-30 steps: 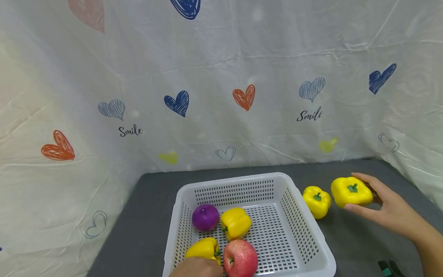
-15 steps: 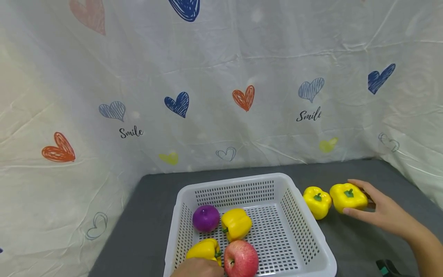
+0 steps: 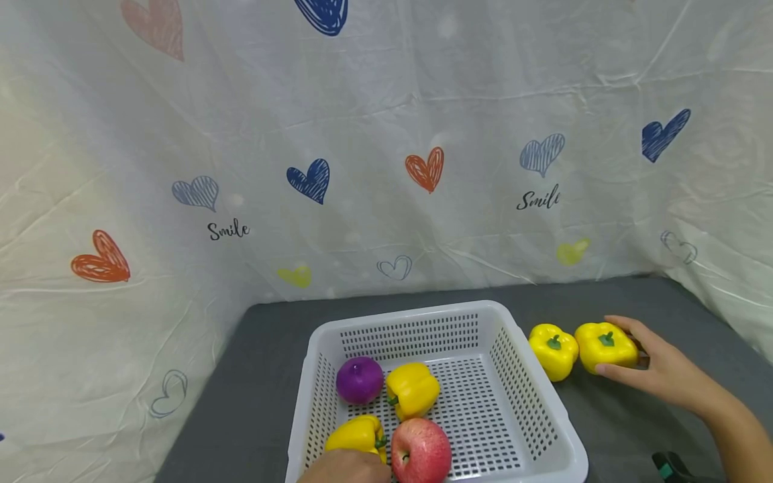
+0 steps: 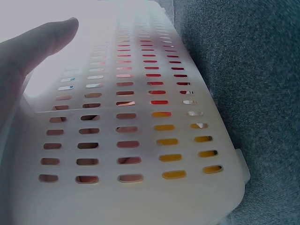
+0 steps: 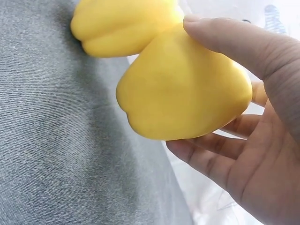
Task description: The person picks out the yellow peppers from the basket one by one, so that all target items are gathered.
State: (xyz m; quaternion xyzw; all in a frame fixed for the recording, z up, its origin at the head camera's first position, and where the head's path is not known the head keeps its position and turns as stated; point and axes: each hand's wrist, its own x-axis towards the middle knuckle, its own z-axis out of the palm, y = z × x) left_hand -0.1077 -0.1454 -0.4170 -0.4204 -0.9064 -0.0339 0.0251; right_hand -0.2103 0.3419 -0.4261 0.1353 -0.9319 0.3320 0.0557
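Observation:
My right hand (image 3: 661,376) holds a yellow bell pepper (image 3: 604,347) between thumb and fingers, its green stem facing up in the head view. The right wrist view shows this pepper (image 5: 183,89) close over the dark cloth. Right beside it sits a second yellow bell pepper (image 3: 553,352), near the basket's right wall. At the bottom of the head view, my left hand (image 3: 345,467) grips the near side of the white plastic basket (image 3: 546,402). In the left wrist view the thumb (image 4: 49,40) lies outside the slotted wall, while fingers show through the slots.
Inside the basket are a purple onion-like vegetable (image 3: 359,380), two yellow bell peppers (image 3: 413,390) and a red apple (image 3: 421,451). A black object with a green patch (image 3: 670,466) lies at the lower right. A heart-print curtain (image 3: 362,228) hangs behind the grey table (image 3: 235,396).
My right hand has lowered the yellow bell pepper and brought it slightly left, up against the other pepper outside the basket. The left hand keeps its place on the basket.

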